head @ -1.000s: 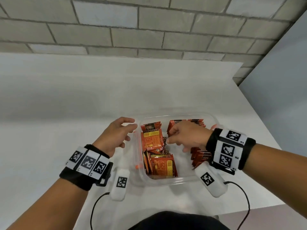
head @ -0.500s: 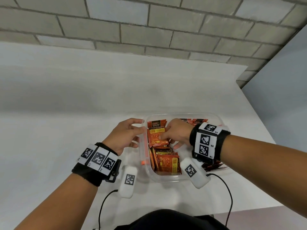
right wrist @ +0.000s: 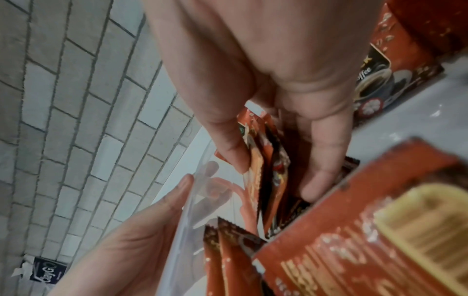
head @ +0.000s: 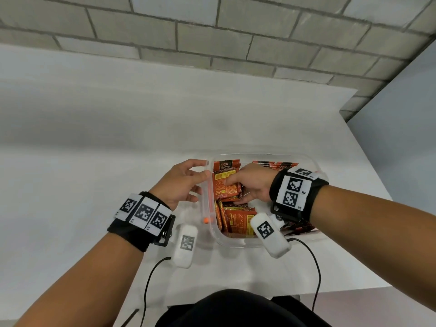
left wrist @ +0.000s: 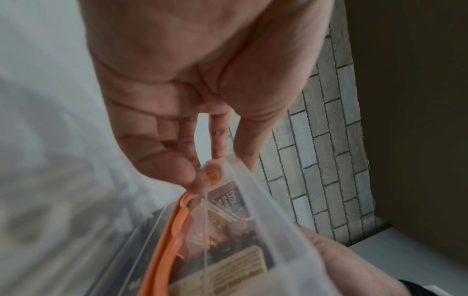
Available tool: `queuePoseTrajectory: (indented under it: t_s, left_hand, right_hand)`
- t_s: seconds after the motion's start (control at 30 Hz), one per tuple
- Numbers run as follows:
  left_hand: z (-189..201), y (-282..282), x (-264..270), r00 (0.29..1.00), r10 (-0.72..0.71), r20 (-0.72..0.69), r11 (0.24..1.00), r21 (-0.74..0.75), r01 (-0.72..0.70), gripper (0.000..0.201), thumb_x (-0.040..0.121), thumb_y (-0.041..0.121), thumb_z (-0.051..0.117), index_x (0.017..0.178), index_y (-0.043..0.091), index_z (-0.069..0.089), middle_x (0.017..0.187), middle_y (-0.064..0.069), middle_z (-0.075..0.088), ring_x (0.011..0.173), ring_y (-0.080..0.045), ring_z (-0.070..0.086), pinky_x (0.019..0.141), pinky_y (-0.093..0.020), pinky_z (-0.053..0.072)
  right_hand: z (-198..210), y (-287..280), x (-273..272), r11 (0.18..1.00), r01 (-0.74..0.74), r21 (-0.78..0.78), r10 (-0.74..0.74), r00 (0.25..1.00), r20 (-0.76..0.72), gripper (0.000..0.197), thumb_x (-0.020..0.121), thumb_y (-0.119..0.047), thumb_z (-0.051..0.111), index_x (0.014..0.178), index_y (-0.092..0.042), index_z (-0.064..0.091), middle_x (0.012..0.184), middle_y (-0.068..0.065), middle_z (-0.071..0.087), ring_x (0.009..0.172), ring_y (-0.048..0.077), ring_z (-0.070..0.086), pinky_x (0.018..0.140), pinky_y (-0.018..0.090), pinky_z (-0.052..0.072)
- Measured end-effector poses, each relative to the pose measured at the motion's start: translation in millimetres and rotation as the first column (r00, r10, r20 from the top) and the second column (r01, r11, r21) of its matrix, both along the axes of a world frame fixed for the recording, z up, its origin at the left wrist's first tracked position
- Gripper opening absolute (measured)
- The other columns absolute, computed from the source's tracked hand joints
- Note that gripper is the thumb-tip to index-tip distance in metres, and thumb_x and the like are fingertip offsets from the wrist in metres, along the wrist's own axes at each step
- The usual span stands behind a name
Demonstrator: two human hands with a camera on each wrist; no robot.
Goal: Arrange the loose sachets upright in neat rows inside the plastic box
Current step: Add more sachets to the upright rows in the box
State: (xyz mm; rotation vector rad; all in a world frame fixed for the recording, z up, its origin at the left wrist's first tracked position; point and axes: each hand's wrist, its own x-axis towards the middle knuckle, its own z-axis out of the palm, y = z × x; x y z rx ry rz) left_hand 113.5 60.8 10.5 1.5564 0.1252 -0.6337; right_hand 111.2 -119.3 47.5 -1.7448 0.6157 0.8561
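A clear plastic box (head: 226, 241) with an orange seal (left wrist: 174, 230) along its rim stands near the table's front edge. Orange-red sachets fill it: several on edge at the front left (head: 238, 219), and a row along the far right (head: 273, 164). My right hand (head: 232, 191) reaches into the far-left part. In the right wrist view it (right wrist: 273, 176) pinches a small upright stack of sachets (right wrist: 266, 152) between thumb and fingers. My left hand (head: 203, 169) holds the box's left rim (left wrist: 253, 190) near the far corner, fingers against the outside of the wall (right wrist: 182, 230).
The white table (head: 118, 161) runs back to a grey brick wall (head: 236, 31). Its right edge meets a blue-grey panel (head: 401, 138). A sachet with a coffee-cup picture (right wrist: 375, 86) lies flat on the box floor. Cables (head: 316, 267) trail from both wrists toward my lap.
My right hand has crossed the box from the right row to the far-left stack and taken hold of it. My left hand has closed in on the left rim.
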Motion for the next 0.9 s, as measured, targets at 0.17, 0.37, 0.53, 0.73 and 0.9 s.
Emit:
queuePoseTrajectory:
  t_s: [0.17, 0.37, 0.53, 0.73, 0.9]
  left_hand:
    - [0.1, 1.2, -0.2, 1.0, -0.008, -0.006, 1.0, 0.004, 0.008, 0.022, 0.09, 0.024, 0.065, 0.111, 0.031, 0.06, 0.111, -0.014, 0.063, 0.072, -0.018, 0.06, 0.059, -0.029, 0.051]
    - [0.6, 0.5, -1.5, 1.0, 0.006, -0.013, 1.0, -0.008, -0.006, 0.023, 0.09, 0.024, 0.065, 0.112, 0.031, 0.06, 0.114, -0.014, 0.063, 0.073, -0.019, 0.059, 0.058, -0.028, 0.051]
    - [1.4, 0.3, -3.9, 0.998, 0.067, -0.003, 0.998, 0.006, -0.067, 0.026, 0.089, 0.024, 0.067, 0.113, 0.027, 0.06, 0.111, -0.01, 0.064, 0.075, -0.017, 0.06, 0.06, -0.028, 0.049]
    - [34.4, -6.7, -8.2, 0.958, 0.216, 0.188, 0.974, 0.022, -0.224, 0.019, 0.09, 0.034, 0.062, 0.108, 0.026, 0.062, 0.107, -0.002, 0.065, 0.09, -0.017, 0.062, 0.068, -0.029, 0.05]
    - [70.2, -40.4, -23.4, 1.0, 0.003, 0.0, 0.956, -0.293, -0.003, 0.045, 0.078, 0.046, 0.07, 0.114, 0.02, 0.06, 0.12, -0.013, 0.061, 0.098, -0.023, 0.064, 0.077, -0.042, 0.057]
  right_hand:
    - [-1.5, -3.1, -3.5, 0.997, -0.028, -0.073, 0.029, 0.999, 0.014, 0.015, 0.086, -0.004, 0.06, 0.099, -0.008, 0.056, 0.091, 0.01, 0.066, 0.084, 0.021, 0.064, 0.062, 0.028, 0.055]
    - [8.2, -20.1, -10.3, 0.991, -0.063, -0.119, 0.068, 0.997, 0.035, 0.009, 0.086, -0.01, 0.055, 0.092, -0.015, 0.053, 0.087, 0.005, 0.064, 0.076, 0.016, 0.059, 0.055, 0.025, 0.048]
    - [18.1, -40.4, -24.0, 0.994, -0.026, -0.11, 0.042, 0.989, 0.143, 0.009, 0.086, -0.011, 0.054, 0.093, -0.017, 0.054, 0.078, 0.001, 0.064, 0.07, 0.014, 0.056, 0.053, 0.024, 0.041]
    - [39.7, -62.5, -38.7, 0.986, 0.07, 0.152, -0.111, 0.952, 0.286, 0.014, 0.088, -0.005, 0.05, 0.096, -0.014, 0.058, 0.082, 0.005, 0.065, 0.077, 0.018, 0.057, 0.064, 0.028, 0.041]
    - [62.5, -62.4, -53.1, 0.919, 0.095, 0.383, -0.264, 0.869, 0.418, 0.024, 0.089, 0.0, 0.047, 0.109, -0.008, 0.058, 0.095, 0.009, 0.067, 0.081, 0.019, 0.065, 0.066, 0.031, 0.053]
